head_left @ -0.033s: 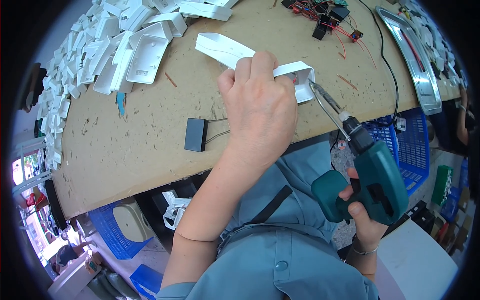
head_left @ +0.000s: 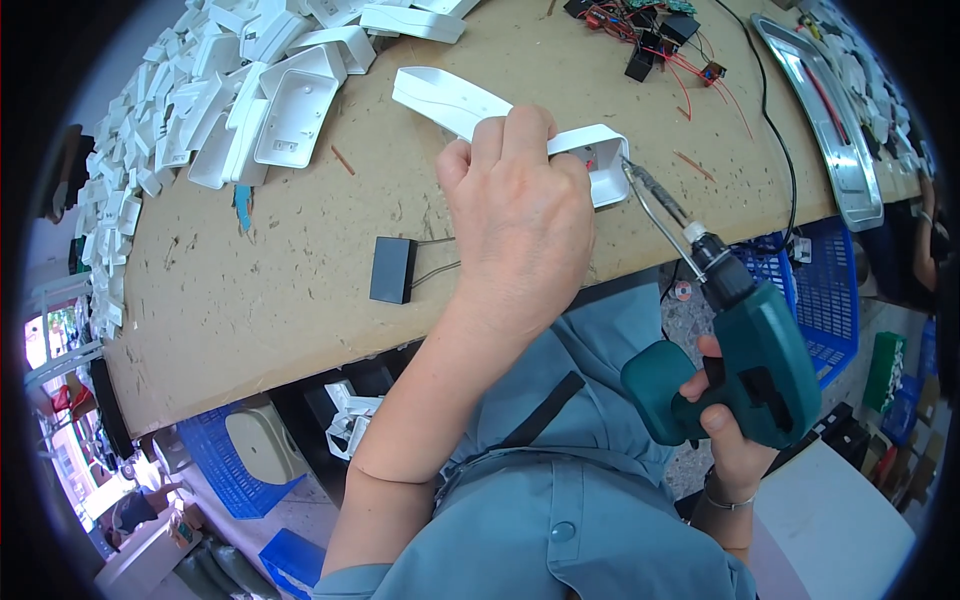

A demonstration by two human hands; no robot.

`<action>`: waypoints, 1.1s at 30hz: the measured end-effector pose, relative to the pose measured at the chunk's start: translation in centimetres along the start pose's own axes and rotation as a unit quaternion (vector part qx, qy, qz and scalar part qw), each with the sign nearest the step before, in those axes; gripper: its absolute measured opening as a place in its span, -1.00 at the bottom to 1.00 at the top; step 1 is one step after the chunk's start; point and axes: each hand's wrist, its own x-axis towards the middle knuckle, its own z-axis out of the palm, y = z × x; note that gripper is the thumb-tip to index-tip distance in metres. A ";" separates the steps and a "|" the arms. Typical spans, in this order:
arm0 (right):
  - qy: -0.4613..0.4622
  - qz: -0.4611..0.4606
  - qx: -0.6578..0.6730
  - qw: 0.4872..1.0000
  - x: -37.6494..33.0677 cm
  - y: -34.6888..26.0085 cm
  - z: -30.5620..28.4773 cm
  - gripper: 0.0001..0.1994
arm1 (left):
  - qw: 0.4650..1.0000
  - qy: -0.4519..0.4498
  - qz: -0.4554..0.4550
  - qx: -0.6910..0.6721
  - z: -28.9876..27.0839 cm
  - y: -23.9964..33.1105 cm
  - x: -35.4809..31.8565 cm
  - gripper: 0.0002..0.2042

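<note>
My left hand is closed on a long white plastic housing at the table's front edge, its fingers covering the middle of it. A bit of red shows inside the housing's right end. My right hand grips the handle of a green soldering gun. The gun's tip and thin metal tube point up and left, close to that right end; whether they touch it I cannot tell. Left of my left wrist lies a black rectangular block with two wire leads running under the hand.
White housings are heaped at the far left of the brown table. Black parts with red wires lie at the back right, near a black cable and a metal tray. Blue baskets stand below the right edge.
The soldering gun has shifted very slightly to the right. My left hand and the housing are almost still.
</note>
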 end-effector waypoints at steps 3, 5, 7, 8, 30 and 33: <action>0.014 -0.017 0.062 0.998 0.5 0.3 -0.2 -0.30 | 1.000 -0.010 0.009 -0.001 -0.5 0.1 -0.3 -0.95; 0.001 -0.011 0.133 0.991 1.0 0.9 -0.5 -0.24 | 1.000 -0.010 0.017 -0.004 -1.2 0.1 -0.6 -0.94; -0.043 -0.008 0.243 0.969 2.2 1.7 -0.3 -0.25 | 0.998 -0.055 0.007 -0.002 -1.8 0.2 -0.9 -0.86; -0.087 -0.003 0.350 0.933 3.0 2.2 -0.2 -0.27 | 0.999 -0.054 0.006 -0.001 -1.7 0.2 -1.1 -0.86; -0.236 0.074 0.484 0.839 8.0 4.3 3.0 -0.29 | 0.989 0.051 0.091 -0.102 -2.1 -0.7 -3.1 -0.75; -0.241 0.075 0.483 0.839 8.2 4.3 3.1 -0.30 | 0.984 0.066 0.112 -0.125 -1.6 -1.1 -3.5 -0.80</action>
